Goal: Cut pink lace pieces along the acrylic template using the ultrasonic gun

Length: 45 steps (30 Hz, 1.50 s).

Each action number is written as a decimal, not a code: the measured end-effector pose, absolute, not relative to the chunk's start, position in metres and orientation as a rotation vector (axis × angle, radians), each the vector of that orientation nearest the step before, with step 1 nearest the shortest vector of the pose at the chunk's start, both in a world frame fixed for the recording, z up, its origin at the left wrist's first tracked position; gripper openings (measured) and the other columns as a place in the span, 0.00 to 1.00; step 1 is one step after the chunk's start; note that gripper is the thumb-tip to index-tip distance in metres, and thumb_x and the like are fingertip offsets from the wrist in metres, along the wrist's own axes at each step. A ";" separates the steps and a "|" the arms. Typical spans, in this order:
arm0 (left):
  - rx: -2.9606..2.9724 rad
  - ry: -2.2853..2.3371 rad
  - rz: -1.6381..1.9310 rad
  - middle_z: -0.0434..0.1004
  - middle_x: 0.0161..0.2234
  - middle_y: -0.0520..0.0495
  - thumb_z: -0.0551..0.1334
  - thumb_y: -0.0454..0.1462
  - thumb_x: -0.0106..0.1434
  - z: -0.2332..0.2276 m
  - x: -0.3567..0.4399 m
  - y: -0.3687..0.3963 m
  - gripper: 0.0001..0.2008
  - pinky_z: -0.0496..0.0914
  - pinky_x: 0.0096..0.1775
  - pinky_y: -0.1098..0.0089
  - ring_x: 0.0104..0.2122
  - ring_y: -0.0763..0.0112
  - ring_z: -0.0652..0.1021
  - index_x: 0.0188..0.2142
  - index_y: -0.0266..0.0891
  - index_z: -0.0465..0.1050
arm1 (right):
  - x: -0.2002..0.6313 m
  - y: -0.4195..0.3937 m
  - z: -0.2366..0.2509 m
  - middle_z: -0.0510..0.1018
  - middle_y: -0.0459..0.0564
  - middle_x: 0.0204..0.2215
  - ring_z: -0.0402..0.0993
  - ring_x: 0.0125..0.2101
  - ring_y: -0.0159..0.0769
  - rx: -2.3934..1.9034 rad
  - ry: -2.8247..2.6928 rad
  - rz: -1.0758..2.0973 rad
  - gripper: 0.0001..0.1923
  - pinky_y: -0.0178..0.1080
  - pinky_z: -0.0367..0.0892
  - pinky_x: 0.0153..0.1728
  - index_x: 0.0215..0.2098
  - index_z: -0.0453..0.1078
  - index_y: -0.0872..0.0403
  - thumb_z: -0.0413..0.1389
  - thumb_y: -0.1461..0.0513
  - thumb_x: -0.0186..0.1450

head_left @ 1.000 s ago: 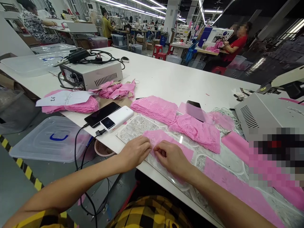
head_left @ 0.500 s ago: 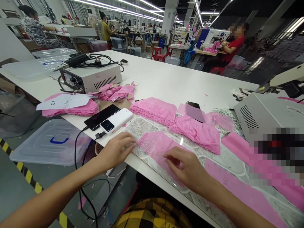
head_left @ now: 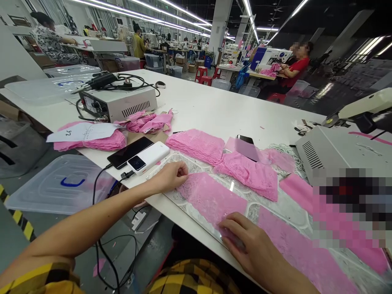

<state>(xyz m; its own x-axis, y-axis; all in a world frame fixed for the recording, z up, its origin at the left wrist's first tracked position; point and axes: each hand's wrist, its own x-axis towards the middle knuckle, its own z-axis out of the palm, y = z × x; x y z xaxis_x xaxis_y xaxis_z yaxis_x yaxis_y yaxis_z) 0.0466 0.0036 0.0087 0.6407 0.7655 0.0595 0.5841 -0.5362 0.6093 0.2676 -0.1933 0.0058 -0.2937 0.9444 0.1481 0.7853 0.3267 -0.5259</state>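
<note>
A strip of pink lace [head_left: 211, 196] lies flat on a clear patterned plate [head_left: 180, 161] near the table's front edge. My left hand [head_left: 171, 175] pinches the strip's left end. At the strip's near right end, my right hand [head_left: 248, 241] presses down with curled fingers. The lace is stretched out between both hands. Two stacks of pink lace [head_left: 197, 145] [head_left: 249, 173] sit just behind it.
A white power bank [head_left: 148, 157] and a black phone [head_left: 130, 151] lie left of my left hand. Grey machine boxes stand at the left [head_left: 118, 102] and right [head_left: 333, 153]. More pink pieces under a paper slip [head_left: 88, 136], another phone [head_left: 245, 141], and co-workers in the background.
My hands started together on the folded lace, then drew apart. The strip now lies spread out flat, my left hand at its far left end and my right at its near end.
</note>
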 end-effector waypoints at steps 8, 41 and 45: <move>2.440 1.174 0.393 0.73 0.26 0.51 0.59 0.39 0.60 0.025 0.023 0.004 0.09 0.69 0.32 0.68 0.27 0.67 0.74 0.38 0.38 0.73 | 0.272 -0.193 0.008 0.75 0.51 0.39 0.76 0.37 0.34 -1.476 -2.146 0.537 0.10 0.35 0.74 0.36 0.43 0.69 0.51 0.51 0.67 0.66; 2.836 -0.150 0.244 0.74 0.46 0.44 0.60 0.41 0.69 0.004 0.370 -0.028 0.14 0.75 0.43 0.61 0.41 0.67 0.77 0.49 0.36 0.70 | 0.475 -0.229 -0.003 0.75 0.48 0.28 0.66 0.29 0.34 -2.352 -1.109 0.098 0.08 0.36 0.55 0.31 0.28 0.71 0.54 0.51 0.62 0.62; 2.837 -0.150 0.228 0.74 0.47 0.44 0.60 0.41 0.69 0.002 0.376 -0.025 0.14 0.75 0.43 0.60 0.42 0.66 0.77 0.49 0.36 0.70 | 0.477 -0.229 -0.005 0.75 0.49 0.30 0.65 0.31 0.34 -2.348 -1.064 0.130 0.09 0.35 0.53 0.32 0.27 0.68 0.54 0.50 0.63 0.63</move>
<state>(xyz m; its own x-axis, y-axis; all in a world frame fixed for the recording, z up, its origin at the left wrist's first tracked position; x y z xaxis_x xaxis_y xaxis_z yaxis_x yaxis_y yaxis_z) 0.3759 -0.0247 0.0018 0.9821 -0.0797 0.1707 -0.1255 -0.9525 0.2776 0.4770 -0.2293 -0.0046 0.6814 0.7194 0.1344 0.6657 -0.5330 -0.5223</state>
